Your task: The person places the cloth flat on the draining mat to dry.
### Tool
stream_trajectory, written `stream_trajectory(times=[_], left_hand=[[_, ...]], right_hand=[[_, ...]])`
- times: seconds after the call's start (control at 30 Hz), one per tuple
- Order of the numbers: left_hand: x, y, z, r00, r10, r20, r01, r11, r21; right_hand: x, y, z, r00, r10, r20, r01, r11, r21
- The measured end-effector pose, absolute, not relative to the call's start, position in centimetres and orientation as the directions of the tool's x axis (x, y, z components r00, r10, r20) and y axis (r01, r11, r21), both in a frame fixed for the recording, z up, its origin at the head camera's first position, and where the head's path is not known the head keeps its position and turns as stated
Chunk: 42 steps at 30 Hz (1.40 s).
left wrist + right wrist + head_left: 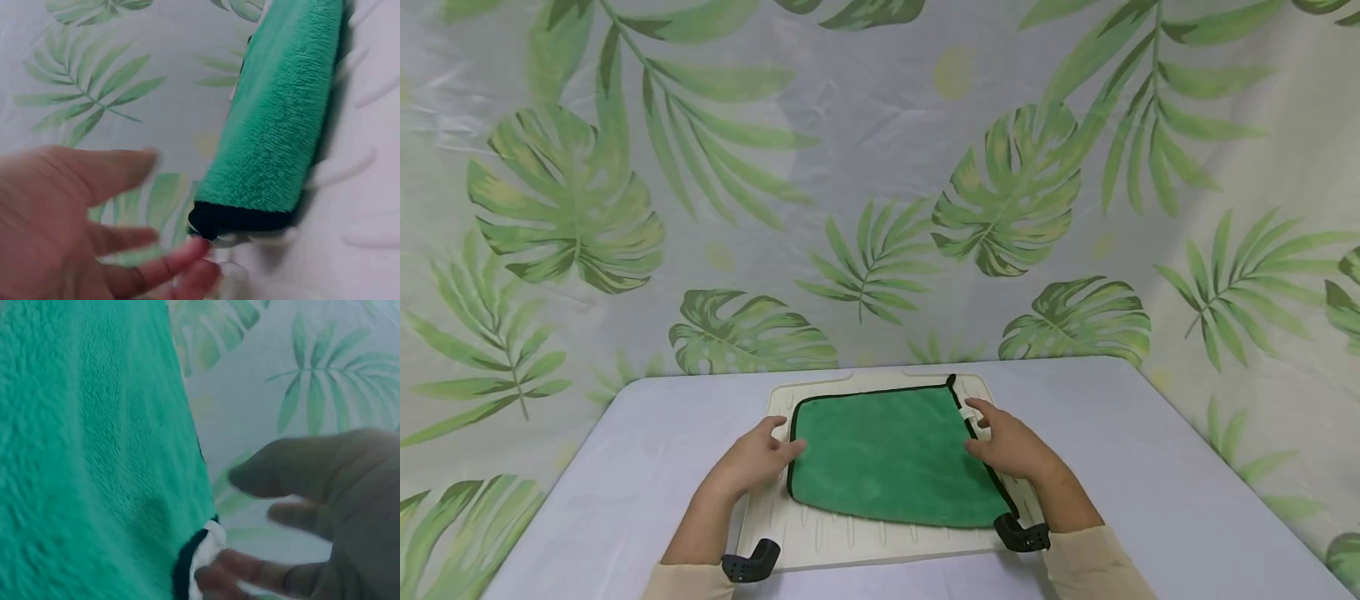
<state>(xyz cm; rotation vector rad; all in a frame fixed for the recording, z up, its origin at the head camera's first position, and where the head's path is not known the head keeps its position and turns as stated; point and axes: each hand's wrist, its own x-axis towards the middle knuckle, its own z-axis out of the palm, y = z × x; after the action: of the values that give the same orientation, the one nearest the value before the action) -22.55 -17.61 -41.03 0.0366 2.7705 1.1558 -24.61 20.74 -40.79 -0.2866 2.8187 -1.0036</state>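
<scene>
A green plush cloth [891, 458] with black edging lies spread on a cream ridged board [827, 546]. At the cloth's left edge is my left hand [754, 460], its thumb and fingers spread apart. In the left wrist view its lower fingertips come right up to the black-edged corner of the cloth [275, 125]. My right hand [1011, 446] is at the right edge, thumb apart from the fingers. A white tag [212, 547] sticks out from the edging there, and in the right wrist view the lower fingertips overlap it.
The board rests on a table with a white cover [1075, 425]. Behind the table hangs a leaf-print curtain [880, 167]. Black wrist straps [752, 562] show near the front edge of the board. The cloth's upper right corner has a small black loop [951, 381].
</scene>
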Motion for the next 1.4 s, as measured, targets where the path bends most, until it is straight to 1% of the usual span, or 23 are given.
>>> stream_trajectory(times=[0.07, 0.17, 0.23, 0.3, 0.37, 0.43, 0.57, 0.63, 0.7, 0.8, 0.83, 0.9, 0.97, 1.03, 1.13, 1.27, 1.33, 1.4], left_hand=[[-22.2, -17.5, -40.7, -0.983, 0.083, -0.161, -0.042, 0.760, 0.648], [-21.6, -17.4, -40.1, -0.972, 0.104, -0.212, -0.042, 0.808, 0.587], [-21.3, -17.3, -39.9, -0.962, 0.146, -0.229, -0.022, 0.800, 0.600], [-21.4, -17.3, -39.9, -0.950, 0.216, -0.227, 0.016, 0.756, 0.655], [-21.5, -17.3, -40.2, -0.940, 0.281, -0.192, 0.065, 0.704, 0.707], [-21.7, -17.2, -40.4, -0.939, 0.317, -0.132, 0.115, 0.653, 0.749], [-22.2, -16.7, -40.5, -0.967, 0.252, -0.024, 0.139, 0.608, 0.782], [-22.4, -16.4, -40.4, -0.979, 0.204, 0.011, 0.132, 0.586, 0.799], [-22.5, -16.3, -40.4, -0.984, 0.175, 0.042, 0.137, 0.574, 0.807], [-22.5, -16.2, -40.2, -0.988, 0.137, 0.077, 0.144, 0.589, 0.796], [-22.5, -16.2, -40.2, -0.989, 0.123, 0.078, 0.137, 0.604, 0.785], [-22.4, -16.4, -40.1, -0.992, 0.108, 0.057, 0.113, 0.631, 0.768], [-22.2, -16.5, -40.2, -0.994, 0.112, 0.010, 0.080, 0.636, 0.767], [-22.1, -16.6, -40.4, -0.991, 0.127, -0.048, 0.043, 0.628, 0.777], [-22.1, -16.4, -40.8, -0.985, 0.139, -0.106, 0.001, 0.607, 0.794], [-22.3, -15.8, -41.6, -0.986, 0.134, -0.097, 0.006, 0.616, 0.788], [-22.4, -15.4, -42.0, -0.986, 0.142, -0.084, 0.025, 0.628, 0.778], [-22.3, -15.1, -42.2, -0.984, 0.157, -0.089, 0.030, 0.629, 0.777]], right_hand=[[-24.3, 20.9, -40.6, -0.970, -0.220, -0.100, -0.117, 0.789, -0.603], [-23.9, 21.1, -40.3, -0.953, -0.222, -0.208, -0.055, 0.799, -0.599], [-23.5, 21.1, -40.2, -0.933, -0.225, -0.281, -0.014, 0.802, -0.597], [-23.3, 21.1, -40.1, -0.914, -0.217, -0.343, 0.027, 0.810, -0.586], [-23.0, 21.0, -40.0, -0.903, -0.203, -0.379, 0.051, 0.824, -0.564], [-22.9, 21.0, -39.9, -0.894, -0.193, -0.405, 0.071, 0.831, -0.552], [-22.7, 21.1, -39.6, -0.880, -0.211, -0.426, 0.074, 0.825, -0.560], [-22.8, 21.2, -39.5, -0.884, -0.256, -0.391, 0.027, 0.807, -0.590], [-23.0, 21.3, -39.3, -0.892, -0.318, -0.322, -0.043, 0.769, -0.638], [-23.3, 21.4, -39.2, -0.900, -0.376, -0.222, -0.131, 0.718, -0.683], [-23.4, 21.5, -39.1, -0.900, -0.381, -0.213, -0.137, 0.710, -0.691], [-23.5, 21.6, -39.1, -0.901, -0.364, -0.238, -0.107, 0.716, -0.690], [-23.6, 21.5, -39.3, -0.896, -0.351, -0.272, -0.077, 0.726, -0.683], [-23.8, 21.4, -39.9, -0.900, -0.340, -0.272, -0.068, 0.727, -0.683], [-24.4, 20.9, -41.0, -0.938, -0.299, -0.175, -0.100, 0.718, -0.689], [-25.0, 20.1, -42.7, -0.979, -0.204, -0.027, -0.132, 0.723, -0.678], [-25.2, 19.7, -43.2, -0.982, -0.191, -0.004, -0.134, 0.702, -0.699], [-25.4, 19.4, -43.6, -0.979, -0.204, -0.002, -0.137, 0.662, -0.737]])
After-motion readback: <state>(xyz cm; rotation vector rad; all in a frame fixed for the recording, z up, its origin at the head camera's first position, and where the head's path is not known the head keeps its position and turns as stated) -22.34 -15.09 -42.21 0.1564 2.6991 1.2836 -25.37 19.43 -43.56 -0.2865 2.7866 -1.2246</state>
